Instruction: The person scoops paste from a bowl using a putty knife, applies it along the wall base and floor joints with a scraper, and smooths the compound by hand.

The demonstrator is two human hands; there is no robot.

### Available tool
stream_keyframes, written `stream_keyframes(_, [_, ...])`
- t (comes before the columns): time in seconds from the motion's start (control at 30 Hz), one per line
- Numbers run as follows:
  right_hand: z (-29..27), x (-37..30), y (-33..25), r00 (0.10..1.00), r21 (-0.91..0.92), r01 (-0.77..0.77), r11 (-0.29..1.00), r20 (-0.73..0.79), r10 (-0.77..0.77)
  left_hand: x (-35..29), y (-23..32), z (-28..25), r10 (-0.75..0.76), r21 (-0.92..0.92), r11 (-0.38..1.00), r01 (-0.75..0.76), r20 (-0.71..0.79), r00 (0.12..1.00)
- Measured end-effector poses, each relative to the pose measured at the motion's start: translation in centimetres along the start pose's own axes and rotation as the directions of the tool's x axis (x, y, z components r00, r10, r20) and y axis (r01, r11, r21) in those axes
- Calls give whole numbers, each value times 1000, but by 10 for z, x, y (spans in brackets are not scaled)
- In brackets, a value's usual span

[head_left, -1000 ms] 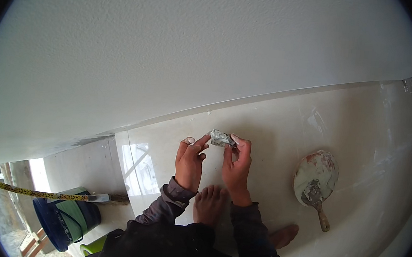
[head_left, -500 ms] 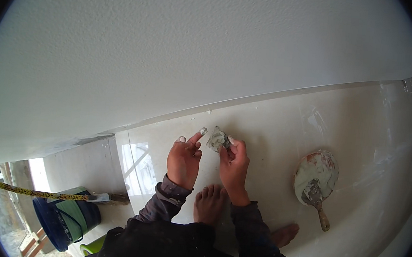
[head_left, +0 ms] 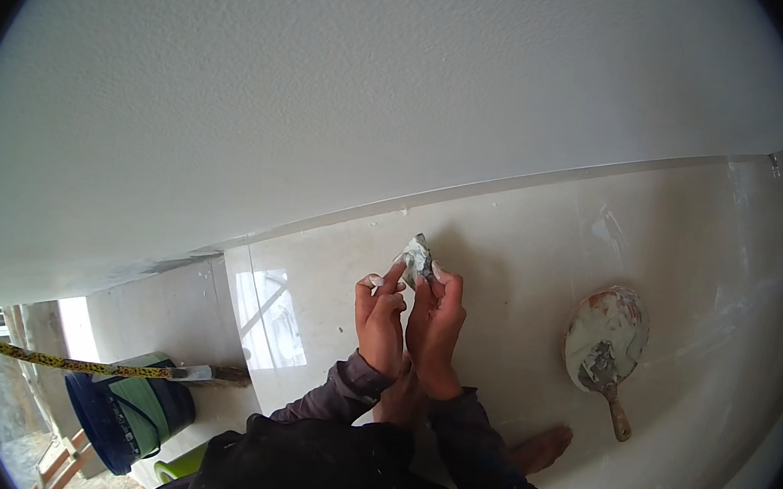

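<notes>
My right hand [head_left: 437, 329] pinches a crumpled grey-white scrap [head_left: 418, 255] smeared with white paste, its thumb and fingers closed on the scrap's lower right side. The scrap's material is hard to make out. My left hand [head_left: 379, 330] is close beside it, with one fingertip against the scrap's left side; the other fingers are partly bent and apart, and white paste marks the fingertips. On the floor to the right lies a roundish board [head_left: 631, 335] covered in white paste. A putty knife [head_left: 610, 395] with a wooden handle rests on it, its blade coated in paste.
A textured white wall [head_left: 379, 83] rises ahead from the glossy tiled floor [head_left: 523, 248]. At the lower left stands a dark blue bucket [head_left: 101, 424], with a brush [head_left: 195, 374] on a yellow-black pole across it. A green object [head_left: 182, 463] is beside the bucket. My bare feet are below my hands.
My left hand has moved right, from apart to touching the scrap with a fingertip. My right hand still holds the scrap, now turned more upright. The board and bucket stay where they were.
</notes>
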State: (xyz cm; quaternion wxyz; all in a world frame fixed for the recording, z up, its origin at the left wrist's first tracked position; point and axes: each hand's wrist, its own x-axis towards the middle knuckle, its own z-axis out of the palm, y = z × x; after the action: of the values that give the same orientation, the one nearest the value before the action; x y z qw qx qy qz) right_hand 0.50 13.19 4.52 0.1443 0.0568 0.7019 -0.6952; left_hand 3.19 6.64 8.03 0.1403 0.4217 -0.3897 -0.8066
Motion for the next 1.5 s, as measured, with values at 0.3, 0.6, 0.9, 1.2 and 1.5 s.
stream_keyframes(0.3, [-2,-9,8,998,13,67,998,1,-67,30,32,-34,229,-15,972,-236,-193,954])
stream_keyframes(0.6, [-24,14,15,1000,125,22,992,-17,-20,104,7,-104,537,517,787,-337,-305,786])
stream_keyframes(0.9, [-36,16,18,996,155,-6,988,-82,19,126,-11,-88,630,744,613,-265,-259,732])
stream_keyframes(1.2, [-69,36,9,970,220,24,975,-240,30,143,-62,-1,700,758,494,-427,-55,712])
stream_keyframes(1.5, [-95,42,6,925,202,63,977,-379,19,132,-73,57,510,678,643,-356,-32,860])
